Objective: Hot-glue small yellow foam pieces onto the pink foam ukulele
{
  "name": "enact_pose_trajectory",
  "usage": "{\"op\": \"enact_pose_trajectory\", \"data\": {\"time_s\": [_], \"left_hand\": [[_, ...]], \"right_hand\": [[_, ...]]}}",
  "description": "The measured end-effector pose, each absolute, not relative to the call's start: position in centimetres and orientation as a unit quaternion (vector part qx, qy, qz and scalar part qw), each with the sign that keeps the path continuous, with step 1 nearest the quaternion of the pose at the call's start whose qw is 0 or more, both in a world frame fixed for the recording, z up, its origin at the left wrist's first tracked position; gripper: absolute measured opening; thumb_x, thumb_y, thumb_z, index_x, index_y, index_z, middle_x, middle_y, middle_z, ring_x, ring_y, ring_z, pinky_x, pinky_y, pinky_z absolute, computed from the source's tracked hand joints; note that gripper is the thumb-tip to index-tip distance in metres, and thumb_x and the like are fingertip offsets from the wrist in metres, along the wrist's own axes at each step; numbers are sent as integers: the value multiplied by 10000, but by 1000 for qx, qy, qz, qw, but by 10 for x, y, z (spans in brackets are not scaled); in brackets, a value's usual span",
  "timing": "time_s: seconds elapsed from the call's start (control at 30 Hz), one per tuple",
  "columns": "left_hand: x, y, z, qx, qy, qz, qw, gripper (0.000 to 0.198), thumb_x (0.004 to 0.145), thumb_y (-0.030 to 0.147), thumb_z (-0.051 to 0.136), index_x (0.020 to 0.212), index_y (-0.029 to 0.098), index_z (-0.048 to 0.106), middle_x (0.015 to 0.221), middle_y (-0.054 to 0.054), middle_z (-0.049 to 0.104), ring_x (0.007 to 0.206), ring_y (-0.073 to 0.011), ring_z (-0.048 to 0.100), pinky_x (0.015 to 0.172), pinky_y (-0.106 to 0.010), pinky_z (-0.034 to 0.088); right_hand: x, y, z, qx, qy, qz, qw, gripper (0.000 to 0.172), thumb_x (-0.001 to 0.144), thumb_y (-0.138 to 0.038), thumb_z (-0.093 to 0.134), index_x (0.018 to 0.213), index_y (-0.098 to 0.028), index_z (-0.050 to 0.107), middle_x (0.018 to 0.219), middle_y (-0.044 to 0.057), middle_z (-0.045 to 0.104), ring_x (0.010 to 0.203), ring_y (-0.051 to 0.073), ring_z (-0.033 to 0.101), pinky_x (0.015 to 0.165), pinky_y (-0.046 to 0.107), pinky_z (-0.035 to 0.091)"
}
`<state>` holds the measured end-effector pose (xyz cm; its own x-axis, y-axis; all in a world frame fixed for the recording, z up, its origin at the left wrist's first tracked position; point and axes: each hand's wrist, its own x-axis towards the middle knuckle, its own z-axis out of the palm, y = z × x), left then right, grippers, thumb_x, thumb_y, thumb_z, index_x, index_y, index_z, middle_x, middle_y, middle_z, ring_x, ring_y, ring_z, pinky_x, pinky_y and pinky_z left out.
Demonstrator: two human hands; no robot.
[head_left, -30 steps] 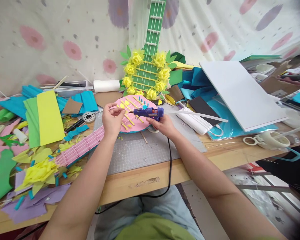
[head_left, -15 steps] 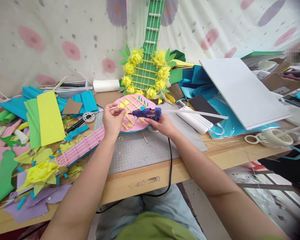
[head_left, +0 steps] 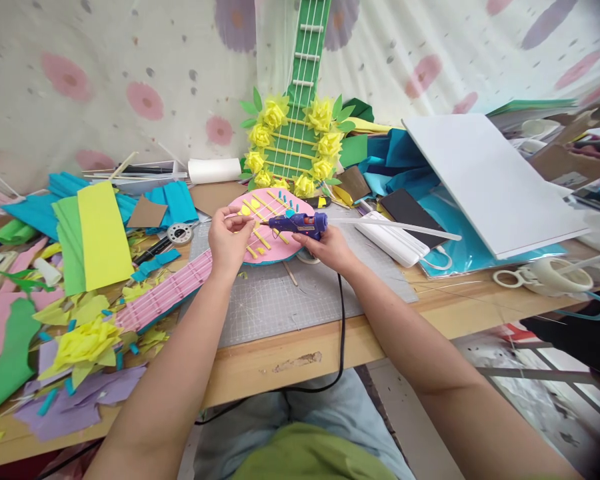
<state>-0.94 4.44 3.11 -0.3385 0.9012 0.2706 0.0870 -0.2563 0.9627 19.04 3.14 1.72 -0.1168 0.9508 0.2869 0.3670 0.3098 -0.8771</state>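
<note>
The R hand (head_left: 330, 251) has its grip closed around a dark-blue plastic glue gun (head_left: 301, 225), w/ a long translucent glue stick (head_left: 405, 229) coming out at its rear; the handle is mostly hidden by fingers & palm. The nozzle points at the L hand (head_left: 227, 241), whose grip is narrow, fingertips near each other; if sth. small is btwn. them, I cannot tell. Both hands are above a flat pink guitar-shaped craft piece (head_left: 281, 251) w/ blue edge & thin yellow sticks, which lies partly on a grey gridded cutting mat (head_left: 275, 310), on the light wooden tabletop (head_left: 440, 315). Its pink neck goes to the left, partly covered by the L wrist; the neck's end is hard to make out near a big yellow crepe-paper flower (head_left: 86, 345). Under the R hand, a pale round item (head_left: 308, 258) is too covered to name. The black cord (head_left: 343, 327) runs over the front edge. Behind, a green guitar-shaped piece w/ yellow paper flowers (head_left: 293, 152) stands upright, its top cut off by the upper border.
</note>
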Motion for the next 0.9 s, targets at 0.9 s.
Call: {"op": "enact_pose_trajectory", "data": {"time_s": [0.9], "left_hand": [[-8,44,32,474,524,628,326,336,605,151,703,874,197,507,723,6,685,685,-136,660,670,-264,514]], "right_hand": [[192,31,15,-478,-694,314,438,306,733,-500,650,833,-212,670,762,21,677,723,192,596,677,334,496]]}}
